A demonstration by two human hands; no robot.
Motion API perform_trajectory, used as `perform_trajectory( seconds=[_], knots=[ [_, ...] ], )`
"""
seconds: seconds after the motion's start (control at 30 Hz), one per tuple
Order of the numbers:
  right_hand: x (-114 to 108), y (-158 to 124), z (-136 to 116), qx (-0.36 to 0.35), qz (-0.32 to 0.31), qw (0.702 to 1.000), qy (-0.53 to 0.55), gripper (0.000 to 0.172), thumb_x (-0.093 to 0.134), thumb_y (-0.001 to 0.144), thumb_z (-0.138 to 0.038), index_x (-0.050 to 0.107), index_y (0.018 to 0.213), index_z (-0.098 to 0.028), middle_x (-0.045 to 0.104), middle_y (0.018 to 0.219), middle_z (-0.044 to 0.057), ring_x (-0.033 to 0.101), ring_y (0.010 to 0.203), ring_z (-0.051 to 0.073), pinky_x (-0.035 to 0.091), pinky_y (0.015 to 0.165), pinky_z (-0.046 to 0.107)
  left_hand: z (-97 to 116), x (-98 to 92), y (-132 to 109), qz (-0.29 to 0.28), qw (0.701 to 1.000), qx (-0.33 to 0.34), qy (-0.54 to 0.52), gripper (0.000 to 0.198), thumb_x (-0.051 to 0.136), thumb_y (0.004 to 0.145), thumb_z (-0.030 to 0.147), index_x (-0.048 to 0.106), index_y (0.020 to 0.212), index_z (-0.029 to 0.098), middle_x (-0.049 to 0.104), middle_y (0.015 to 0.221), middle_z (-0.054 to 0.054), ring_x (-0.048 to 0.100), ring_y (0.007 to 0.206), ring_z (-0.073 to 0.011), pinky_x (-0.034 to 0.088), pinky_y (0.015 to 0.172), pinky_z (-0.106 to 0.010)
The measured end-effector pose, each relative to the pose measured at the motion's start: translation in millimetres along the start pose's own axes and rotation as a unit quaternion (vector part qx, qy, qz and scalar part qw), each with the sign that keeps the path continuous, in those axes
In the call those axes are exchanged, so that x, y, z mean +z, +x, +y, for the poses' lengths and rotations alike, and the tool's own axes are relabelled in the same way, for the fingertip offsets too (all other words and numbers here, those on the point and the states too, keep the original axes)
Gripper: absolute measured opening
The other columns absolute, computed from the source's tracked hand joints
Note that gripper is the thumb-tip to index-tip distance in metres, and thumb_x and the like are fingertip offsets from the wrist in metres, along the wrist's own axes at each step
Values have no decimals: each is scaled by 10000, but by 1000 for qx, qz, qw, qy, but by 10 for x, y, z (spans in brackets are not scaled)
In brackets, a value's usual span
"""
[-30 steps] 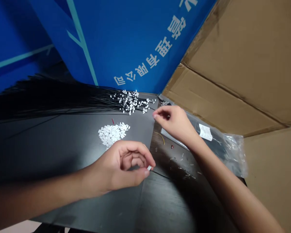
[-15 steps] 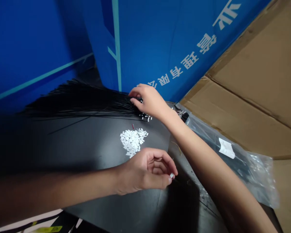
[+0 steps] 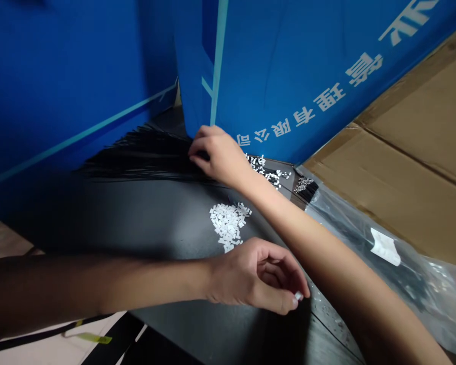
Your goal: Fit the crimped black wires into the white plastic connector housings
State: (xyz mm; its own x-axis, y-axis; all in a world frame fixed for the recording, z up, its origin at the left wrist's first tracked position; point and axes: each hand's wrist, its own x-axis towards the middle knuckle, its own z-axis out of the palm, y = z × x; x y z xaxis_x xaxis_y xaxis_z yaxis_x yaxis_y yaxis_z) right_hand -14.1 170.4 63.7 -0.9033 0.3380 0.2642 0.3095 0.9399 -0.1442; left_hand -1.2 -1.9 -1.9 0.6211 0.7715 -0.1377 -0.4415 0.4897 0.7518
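My left hand [image 3: 258,279], low in the middle, pinches a small white connector piece [image 3: 298,295] between thumb and fingertip; the other fingers curl inward. Behind it lies a pile of small white pieces [image 3: 228,223] on the dark tabletop [image 3: 167,218]. Farther back, my right hand [image 3: 216,154] is closed over a long bundle of thin black wires [image 3: 144,157], thumb and forefinger among the strands. How many strands it grips is hidden. To the right of that hand, wire ends with white tips [image 3: 264,167] show beyond the wrist.
Blue panels [image 3: 269,66] with white lettering stand behind the table. On the right are brown cardboard [image 3: 414,167] and a clear plastic bag [image 3: 387,268] with a white label; a second bunch of black wires [image 3: 307,188] pokes from it. A yellow-green tag [image 3: 95,338] lies lower left.
The view has shifted, moving the scene rightward. My right hand has moved left along the wires, uncovering more white-tipped ends. My left hand keeps its pinch on the white piece.
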Motion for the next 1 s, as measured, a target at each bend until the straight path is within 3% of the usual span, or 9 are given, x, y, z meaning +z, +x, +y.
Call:
perform_trajectory(
  seconds=[0.1, 0.23, 0.3, 0.43, 0.57, 0.7, 0.8, 0.9, 1.0],
  knots=[
    [-324, -73, 19, 67, 146, 978, 129, 189, 760, 1193, -147, 929, 1202, -229, 918, 1292, 90, 836, 1228, 285, 643, 1131, 413, -14, -23, 5, -15, 1000, 2, -22, 207, 1035, 827, 185, 860, 936, 192, 846, 973, -32, 754, 868, -137, 614, 853, -255],
    [-786, -335, 113, 119, 307, 908, 260, 162, 772, 1190, -201, 917, 1151, -265, 943, 1239, 70, 878, 1156, 273, 698, 1022, 410, 11, -57, 0, -36, 998, 15, -42, 352, 1130, 813, 307, 846, 977, 179, 888, 1062, -76, 821, 954, -173, 651, 926, -305],
    [-926, -524, 205, 146, 354, 887, 258, 196, 733, 1210, -221, 916, 1217, -292, 937, 1286, 90, 892, 1157, 287, 715, 965, 425, 32, -75, -7, -46, 998, 22, -43, 425, 1167, 813, 386, 848, 993, 170, 896, 1051, -87, 835, 949, -179, 657, 919, -308],
    [-1022, -928, 447, 183, 408, 873, 194, 277, 626, 1278, -257, 886, 1357, -310, 902, 1418, 162, 883, 1198, 281, 685, 980, 433, 60, -100, -11, -57, 997, 31, -32, 415, 1159, 875, 413, 866, 1020, 158, 905, 1037, -91, 850, 929, -169, 670, 914, -285],
    [-1082, -1272, 631, 197, 465, 843, 185, 314, 588, 1270, -207, 881, 1315, -310, 913, 1333, 145, 884, 1154, 264, 693, 974, 435, 75, -115, -6, -58, 997, 38, -13, 340, 1124, 929, 364, 876, 1039, 157, 915, 1041, -98, 859, 930, -173, 683, 928, -284],
    [-1160, -1455, 661, 209, 469, 848, 132, 314, 573, 1273, -233, 874, 1314, -311, 922, 1303, 152, 886, 1116, 278, 697, 956, 451, 42, -160, 6, -57, 998, 35, 9, 287, 1089, 956, 333, 877, 1041, 159, 923, 1053, -117, 869, 933, -200, 699, 923, -315],
    [-1162, -1430, 575, 188, 458, 859, 131, 227, 677, 1233, -238, 887, 1237, -326, 924, 1293, 138, 879, 1157, 311, 692, 998, 482, -31, -214, 36, -56, 998, 35, 19, 312, 1094, 949, 371, 877, 1041, 166, 923, 1055, -117, 868, 917, -197, 705, 900, -306],
    [-1101, -1226, 437, 158, 413, 884, 154, 185, 764, 1184, -211, 891, 1116, -327, 931, 1235, 93, 884, 1177, 298, 694, 1016, 437, -98, -241, 70, -54, 998, 32, 21, 355, 1111, 930, 411, 873, 1028, 168, 916, 1035, -113, 859, 897, -190, 700, 874, -292],
    [-965, -828, 316, 155, 318, 925, 138, 177, 785, 1193, -220, 890, 1090, -319, 939, 1222, 26, 885, 1157, 225, 684, 1006, 330, -101, -212, 73, -53, 998, 25, 18, 416, 1137, 891, 460, 864, 1005, 168, 900, 983, -92, 837, 856, -173, 678, 828, -263]
  ],
)
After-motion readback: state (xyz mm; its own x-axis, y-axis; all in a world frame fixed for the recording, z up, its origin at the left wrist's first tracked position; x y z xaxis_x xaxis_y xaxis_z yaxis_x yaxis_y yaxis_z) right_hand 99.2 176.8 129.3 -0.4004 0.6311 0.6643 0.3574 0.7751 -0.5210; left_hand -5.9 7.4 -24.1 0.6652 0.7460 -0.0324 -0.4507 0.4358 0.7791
